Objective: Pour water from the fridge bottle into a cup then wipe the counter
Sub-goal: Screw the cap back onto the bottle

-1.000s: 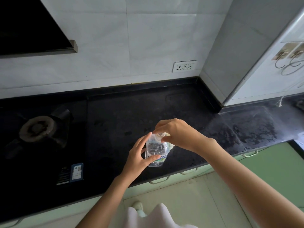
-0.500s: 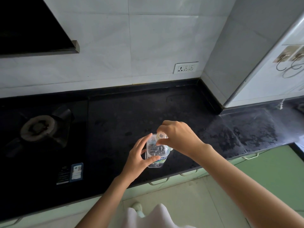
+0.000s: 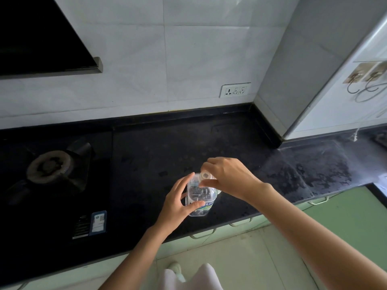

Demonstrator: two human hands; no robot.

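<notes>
Counter (image 3: 219, 141) is black stone, dull and speckled, running left to right with a step back at the wall pillar (image 3: 293, 65) at our 1 o'clock. White tile behind it, socket (image 3: 235, 90) at 12 o'clock just above the upstand. Hob (image 3: 54, 185) sits at 9 o'clock, burner (image 3: 48, 166) on it, sticker (image 3: 98, 222) at the hob's near edge. Hood (image 3: 41, 36) at 10 o'clock, dark. Two wall hooks (image 3: 368, 84) at 2 o'clock on the far-right wall. Pale green cabinet fronts (image 3: 345, 216) below the counter edge, with loop handles. Pale tiled floor under us.

Bottle (image 3: 200, 195) stands upright on the counter near its front edge, roughly dead ahead at 12 o'clock close in. Clear plastic, label band low on the body, water visible inside.

Left hand (image 3: 178, 203) comes in from 7 o'clock and wraps the bottle's left side: thumb across the near face, fingers curled round the far side. Firm hold on the body.

Right hand (image 3: 227, 176) comes in from 4 o'clock, wrist bent down over the top. Fingertips pinch the cap (image 3: 205, 176) at the neck. We cannot tell whether the cap is seated or already off the thread.

No cup identified for certain; something pale shows just behind the bottle under the right hand, too hidden to name.
</notes>
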